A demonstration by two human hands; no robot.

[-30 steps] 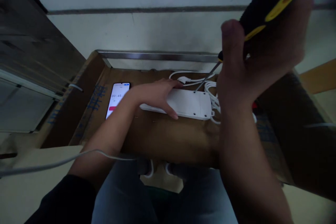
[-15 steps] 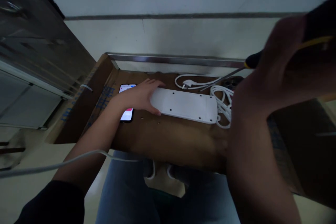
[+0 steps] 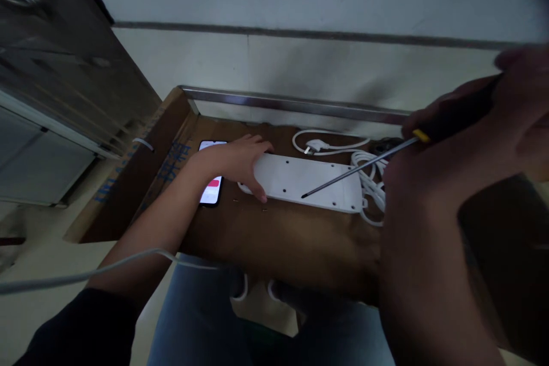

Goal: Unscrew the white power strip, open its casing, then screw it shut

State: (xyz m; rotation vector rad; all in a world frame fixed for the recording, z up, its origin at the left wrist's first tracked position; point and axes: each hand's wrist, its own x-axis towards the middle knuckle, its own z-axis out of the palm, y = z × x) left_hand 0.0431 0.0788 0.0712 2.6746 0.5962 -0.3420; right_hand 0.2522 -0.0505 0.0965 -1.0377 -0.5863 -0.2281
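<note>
A white power strip [image 3: 313, 182] lies underside up on a cardboard sheet [image 3: 274, 234] across my lap. My left hand [image 3: 234, 161] rests on its left end, fingers curled over the edge, holding it down. My right hand [image 3: 480, 131], close to the camera and blurred, grips a black-and-yellow screwdriver [image 3: 364, 164]. Its thin shaft slants down to the left, and the tip is over the strip near a screw hole. The strip's white cable [image 3: 369, 183] is coiled at its right end, and the plug [image 3: 312, 144] lies behind it.
A phone [image 3: 211, 186] with a lit screen lies left of the strip, partly under my left hand. Small screws [image 3: 263, 209] sit on the cardboard in front of the strip. A metal rail [image 3: 295, 103] runs behind. A cabinet [image 3: 51, 80] stands at left. A white cable [image 3: 86, 271] crosses my left arm.
My right hand has come down from high at the right, swinging the screwdriver so its tip now points over the strip's middle. My left hand slid to the strip's left end.
</note>
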